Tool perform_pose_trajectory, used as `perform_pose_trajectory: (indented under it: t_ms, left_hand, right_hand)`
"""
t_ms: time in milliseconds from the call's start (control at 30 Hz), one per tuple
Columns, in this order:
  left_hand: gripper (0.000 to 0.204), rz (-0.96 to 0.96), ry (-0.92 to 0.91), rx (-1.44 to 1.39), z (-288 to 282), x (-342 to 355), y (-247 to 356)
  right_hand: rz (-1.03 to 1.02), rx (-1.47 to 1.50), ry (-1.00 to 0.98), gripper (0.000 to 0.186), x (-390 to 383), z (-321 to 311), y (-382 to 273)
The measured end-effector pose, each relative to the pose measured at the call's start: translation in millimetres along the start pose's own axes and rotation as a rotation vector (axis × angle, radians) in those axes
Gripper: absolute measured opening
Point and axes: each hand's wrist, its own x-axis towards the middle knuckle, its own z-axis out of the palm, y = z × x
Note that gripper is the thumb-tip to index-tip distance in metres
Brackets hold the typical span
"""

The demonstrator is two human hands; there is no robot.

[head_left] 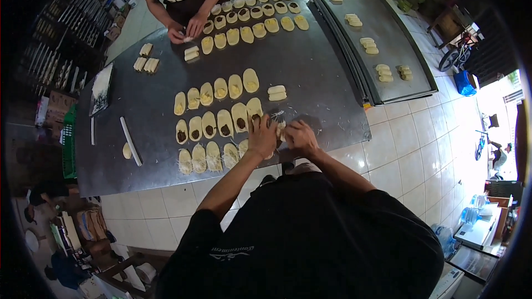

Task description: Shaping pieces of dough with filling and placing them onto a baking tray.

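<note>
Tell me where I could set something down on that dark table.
The dark table has bare room between the far dough rows and near dough rows, and between the white rod and the near rows' left end. Around the left hand and right hand it's crowded, with a dough roll just beyond.

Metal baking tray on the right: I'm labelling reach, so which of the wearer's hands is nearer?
Right. The right hand is left of the metal baking tray, toward the wearer; the left hand is farther left.
</note>
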Motion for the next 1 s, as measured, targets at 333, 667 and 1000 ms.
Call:
perform_pose_trajectory:
  t_ms: [333, 667, 1000]
  left_hand:
    - [0.018, -0.074, 0.363, -0.079, -57.9, 62.4, -22.2]
    - [0.021, -0.170, 0.336, -0.438, -67.7, 49.7, -42.0]
    - [0.068, 0.008, -0.360, -0.514, -6.1, 40.8, -8.4]
  right_hand:
    - [-0.110, -0.005, -0.032, 0.008, 30.1, -0.8, 11.4]
    - [0.044, -0.010, -0.359, 0.024, 52.1, 13.3, 19.3]
    - [0.086, 0.252, -0.370, 0.062, 39.0, -19.6, 25.1]
